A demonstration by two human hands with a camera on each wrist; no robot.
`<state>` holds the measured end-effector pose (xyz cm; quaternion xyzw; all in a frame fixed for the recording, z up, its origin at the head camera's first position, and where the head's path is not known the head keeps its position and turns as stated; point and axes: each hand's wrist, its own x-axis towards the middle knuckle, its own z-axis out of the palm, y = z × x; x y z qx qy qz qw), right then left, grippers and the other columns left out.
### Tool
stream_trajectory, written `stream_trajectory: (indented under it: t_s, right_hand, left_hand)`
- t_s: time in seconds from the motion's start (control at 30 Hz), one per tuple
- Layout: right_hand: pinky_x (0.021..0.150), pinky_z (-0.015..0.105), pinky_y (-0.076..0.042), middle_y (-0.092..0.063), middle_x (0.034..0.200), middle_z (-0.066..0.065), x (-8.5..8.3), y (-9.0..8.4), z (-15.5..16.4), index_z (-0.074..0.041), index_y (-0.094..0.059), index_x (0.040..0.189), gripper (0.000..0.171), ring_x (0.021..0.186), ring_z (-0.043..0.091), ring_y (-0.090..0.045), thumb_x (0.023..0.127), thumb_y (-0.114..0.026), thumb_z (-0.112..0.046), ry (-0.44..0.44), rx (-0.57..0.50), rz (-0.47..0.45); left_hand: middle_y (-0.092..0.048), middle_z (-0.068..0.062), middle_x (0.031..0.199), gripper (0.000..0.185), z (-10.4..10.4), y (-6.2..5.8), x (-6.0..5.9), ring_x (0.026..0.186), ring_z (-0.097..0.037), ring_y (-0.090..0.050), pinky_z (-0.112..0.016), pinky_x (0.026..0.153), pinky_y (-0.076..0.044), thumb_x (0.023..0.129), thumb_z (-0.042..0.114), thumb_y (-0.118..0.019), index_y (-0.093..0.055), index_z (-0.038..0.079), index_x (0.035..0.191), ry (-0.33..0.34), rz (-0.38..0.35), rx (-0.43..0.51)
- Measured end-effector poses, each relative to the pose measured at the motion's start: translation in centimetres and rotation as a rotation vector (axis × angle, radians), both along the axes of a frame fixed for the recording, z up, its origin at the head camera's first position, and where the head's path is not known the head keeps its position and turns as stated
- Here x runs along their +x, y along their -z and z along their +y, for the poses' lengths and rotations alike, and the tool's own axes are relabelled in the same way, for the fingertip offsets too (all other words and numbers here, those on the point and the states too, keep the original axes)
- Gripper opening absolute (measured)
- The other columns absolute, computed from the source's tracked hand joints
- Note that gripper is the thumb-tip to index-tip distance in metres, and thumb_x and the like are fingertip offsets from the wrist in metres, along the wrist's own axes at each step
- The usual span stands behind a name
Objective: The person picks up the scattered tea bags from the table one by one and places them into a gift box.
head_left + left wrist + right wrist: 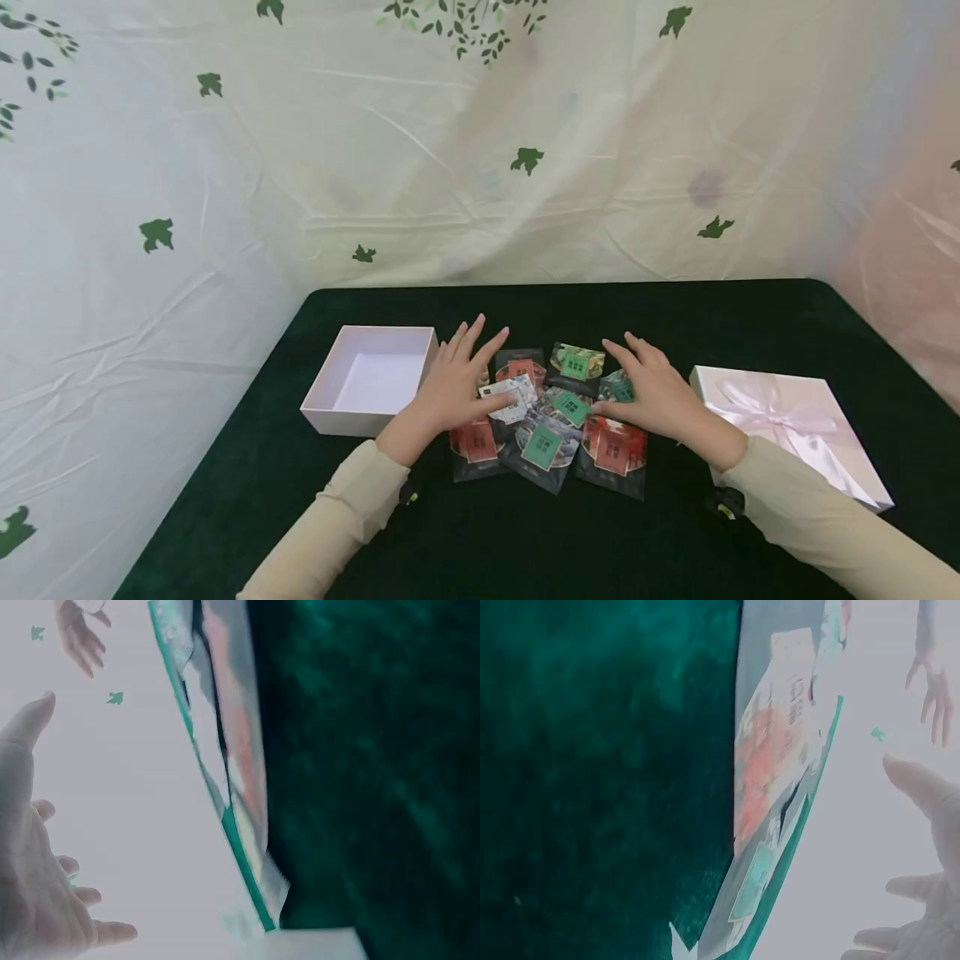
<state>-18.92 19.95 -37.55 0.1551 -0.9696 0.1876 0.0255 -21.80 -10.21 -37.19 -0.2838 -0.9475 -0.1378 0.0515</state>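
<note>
A desk [750, 333] under dark green cloth fills the near half of the head view, with a pale sheet printed with green leaves and birds hanging behind it. At the right side of the desk lies a white lid [787, 429] tied with a pale pink ribbon bow; at the left stands an open white box [371, 379], upright, with nothing visible inside. Between them, in the middle, lies a loose heap of small packets [543, 408] with red, green and white labels, overlapping one another.

The left hand [457, 383] lies flat on the left part of the heap, fingers straight and spread, thumb on a white-labelled packet [510, 396]. The right hand [652, 392] rests on the right part, fingers relaxed and slightly arched over a green packet [618, 385], thumb pointing in toward the middle. Neither hand is curled round anything. The wrist views show only a spread palm, packet edges and green cloth, too blurred to add more.

By the look of it the step in hand is gathering or spreading the packets, before any is picked out. A next move would call for pressing lightly so the slick packets slide together rather than fan apart, then pinching one edge to lift it clear; the open box stands just beside the left hand, an easy reach
</note>
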Motion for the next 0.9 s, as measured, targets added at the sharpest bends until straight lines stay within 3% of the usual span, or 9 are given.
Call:
stream_trajectory:
  t_s: [0.2, 0.5, 0.77, 0.9]
  right_hand:
    - [0.089, 0.069, -0.04, -0.03, 0.145, 0.033, 0.7, -0.4, 0.2, -0.002, -0.038, 0.142, 0.083, 0.126, 0.054, -0.033, 0.079, -0.073, -0.044, 0.033, -0.05, -0.078]
    - [0.079, 0.051, -0.052, -0.054, 0.118, 0.031, 1.6, -0.5, 0.7, 0.005, -0.05, 0.13, 0.069, 0.099, 0.038, -0.056, 0.08, -0.073, -0.038, 0.065, -0.12, -0.156]
    - [0.073, 0.046, -0.053, -0.06, 0.106, 0.025, 2.7, -0.4, 1.3, 0.006, -0.058, 0.119, 0.058, 0.093, 0.034, -0.059, 0.081, -0.074, -0.034, 0.045, -0.131, -0.195]
    - [0.073, 0.043, -0.054, -0.061, 0.106, 0.022, 3.2, 0.2, 1.3, 0.006, -0.058, 0.118, 0.055, 0.093, 0.032, -0.059, 0.081, -0.073, -0.032, 0.054, -0.148, -0.223]
  left_hand:
    - [-0.009, -0.011, 0.16, 0.084, -1.7, -1.2, 0.4, 0.145, -0.037, -0.013, -0.064, 0.11, -0.02, 0.084, 0.052, -0.065, -0.024, 0.026, 0.152, 0.005, 0.048, 0.068]
    - [-0.014, -0.014, 0.159, 0.08, -4.9, -2.3, 0.9, 0.142, -0.039, -0.021, -0.061, 0.108, -0.027, 0.084, 0.047, -0.067, -0.028, 0.023, 0.151, -0.053, 0.017, 0.113]
    - [-0.016, -0.017, 0.158, 0.08, -7.4, -3.8, -0.3, 0.141, -0.041, -0.021, -0.062, 0.108, -0.028, 0.085, 0.039, -0.069, -0.027, 0.019, 0.151, -0.105, -0.04, 0.166]
    - [-0.014, -0.019, 0.157, 0.079, -9.0, -3.9, -0.9, 0.142, -0.042, -0.018, -0.064, 0.108, -0.024, 0.087, 0.035, -0.068, -0.024, 0.016, 0.151, -0.154, -0.079, 0.185]
